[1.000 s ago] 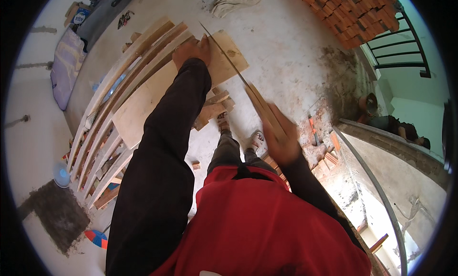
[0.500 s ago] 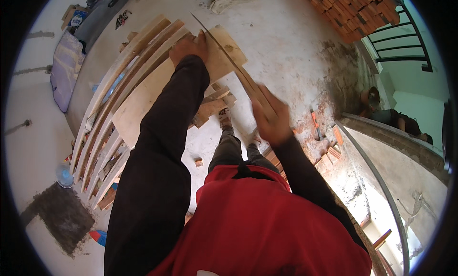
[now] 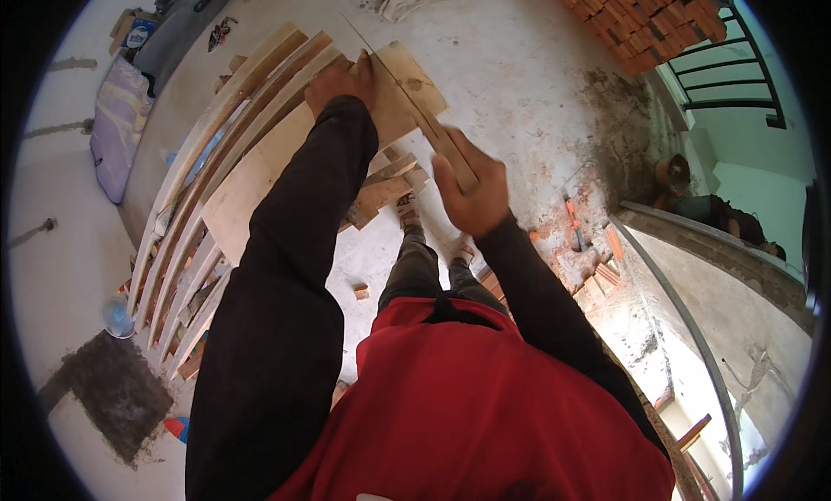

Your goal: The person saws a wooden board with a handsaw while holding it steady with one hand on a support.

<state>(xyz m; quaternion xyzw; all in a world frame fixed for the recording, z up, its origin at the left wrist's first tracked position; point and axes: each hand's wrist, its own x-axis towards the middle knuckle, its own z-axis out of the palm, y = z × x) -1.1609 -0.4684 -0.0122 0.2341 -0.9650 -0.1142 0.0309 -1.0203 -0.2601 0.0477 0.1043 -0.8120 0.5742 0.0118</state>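
Observation:
My left hand (image 3: 342, 81) is closed on a pale wooden board (image 3: 247, 168) that lies across long timbers (image 3: 225, 120), its thumb beside a long, thin saw blade (image 3: 389, 73). The blade, seen nearly edge-on, crosses the board’s far end. My right hand (image 3: 476, 194) grips the wooden-looking handle end of this saw, out to the right of the board. Short wood offcuts (image 3: 381, 198) are stacked under the board, above my feet.
Bricks (image 3: 640, 16) are piled at the far right, near a black railing (image 3: 727, 77). An orange-handled tool (image 3: 573, 220) lies among rubble. Another person (image 3: 727, 220) is beyond a concrete ledge (image 3: 710, 254). A purple sheet (image 3: 121, 125) and a blue jug (image 3: 117, 315) are at left.
My right hand and the saw have moved forward and up toward the board over the last second. My left hand stays on the board, shifted slightly in the picture.

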